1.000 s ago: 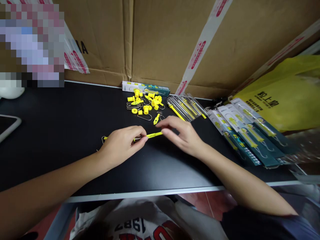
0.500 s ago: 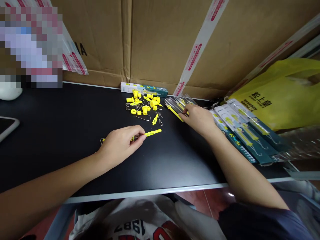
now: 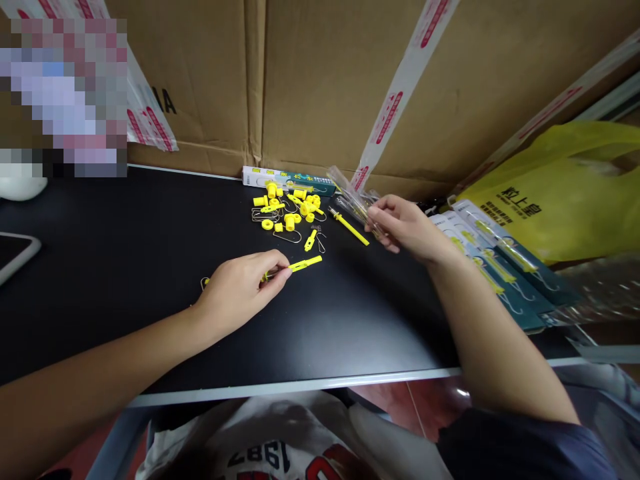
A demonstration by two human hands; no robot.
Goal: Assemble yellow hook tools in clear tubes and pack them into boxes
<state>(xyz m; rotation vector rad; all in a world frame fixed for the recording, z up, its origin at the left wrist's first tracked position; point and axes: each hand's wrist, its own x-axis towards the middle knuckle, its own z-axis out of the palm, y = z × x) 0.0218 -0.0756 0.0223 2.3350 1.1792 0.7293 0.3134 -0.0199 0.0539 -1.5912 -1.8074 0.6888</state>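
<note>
left fingers [image 3: 278, 281] pinching yellow strip [image 3: 314, 261], right fingers [image 3: 383, 219] curled on clear plastic [image 3: 344, 183]

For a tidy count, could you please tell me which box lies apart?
The box behind the yellow parts; the others lie together by the yellow bag.

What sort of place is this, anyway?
Perhaps a makeshift workspace in a storeroom or home, though I can't tell which: small yellow parts lie on a black table, printed packs overlap at the right, and taped cardboard stands behind.
</note>
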